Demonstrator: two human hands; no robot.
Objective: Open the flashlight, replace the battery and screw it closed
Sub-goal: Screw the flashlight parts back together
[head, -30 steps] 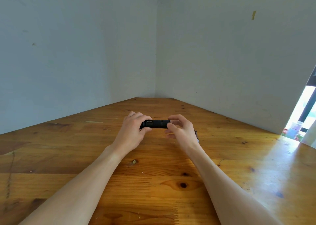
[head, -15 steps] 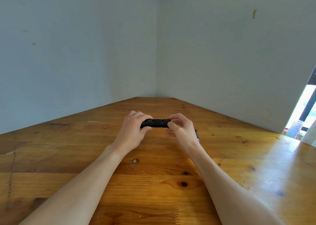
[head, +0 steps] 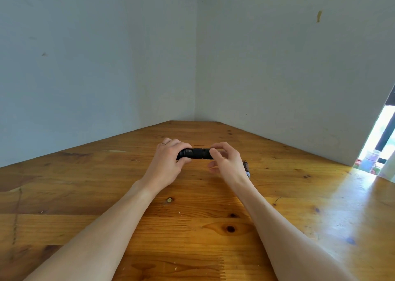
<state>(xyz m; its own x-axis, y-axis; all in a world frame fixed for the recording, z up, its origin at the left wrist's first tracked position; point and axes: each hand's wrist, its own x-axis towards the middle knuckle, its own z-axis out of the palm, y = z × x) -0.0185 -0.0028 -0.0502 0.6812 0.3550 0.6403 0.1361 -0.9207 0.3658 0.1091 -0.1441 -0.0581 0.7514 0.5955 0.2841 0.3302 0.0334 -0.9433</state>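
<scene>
A short black flashlight (head: 195,153) lies level between both hands, just above the wooden table (head: 192,227). My left hand (head: 167,165) grips its left part, fingers wrapped over the top and thumb underneath. My right hand (head: 224,162) pinches the right end cap between thumb and forefinger. A seam shows between the body and the cap. A battery (head: 246,168), dark with a pale end, lies on the table just right of my right wrist, partly hidden by it.
Two pale walls meet in a corner behind the table. At the far right a bright opening (head: 378,152) shows some containers outside. Sunlight glares on the right part of the tabletop.
My right thumb and forefinger have shifted slightly around the end cap. The flashlight and my left hand stay in the same place.
</scene>
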